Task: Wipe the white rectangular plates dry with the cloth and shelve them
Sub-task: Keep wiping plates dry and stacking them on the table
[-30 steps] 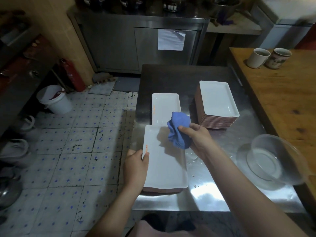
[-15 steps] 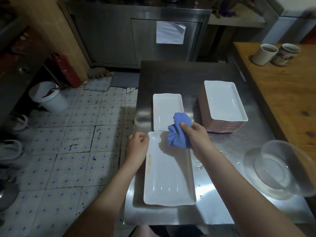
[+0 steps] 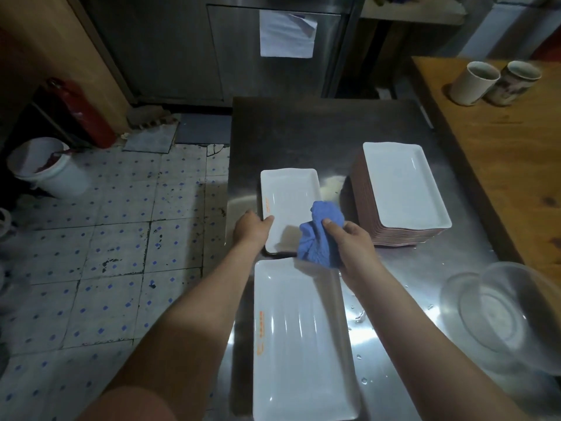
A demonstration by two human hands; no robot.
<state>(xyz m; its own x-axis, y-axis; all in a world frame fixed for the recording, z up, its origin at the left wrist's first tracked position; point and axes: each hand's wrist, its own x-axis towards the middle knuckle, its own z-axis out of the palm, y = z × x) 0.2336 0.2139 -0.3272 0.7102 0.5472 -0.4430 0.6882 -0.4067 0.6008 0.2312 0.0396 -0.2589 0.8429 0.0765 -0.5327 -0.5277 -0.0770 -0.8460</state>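
on the wet stainless steel table (image 3: 291, 129), the left hand (image 3: 252, 229) grips the left edge of the farther white rectangular plate (image 3: 288, 202), thumb on its rim. the right hand (image 3: 353, 249) clamps its fingers round a crumpled blue cloth (image 3: 318, 238) between that plate and the nearer white rectangular plate (image 3: 300, 338). a stack of white rectangular plates (image 3: 400, 189) stands to the right, and a clear glass bowl (image 3: 504, 317) sits near the table's right edge.

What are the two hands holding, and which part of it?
The right hand grips the bunched blue cloth around its middle. The left hand holds the far plate by its left rim near the closest corner, thumb on top.
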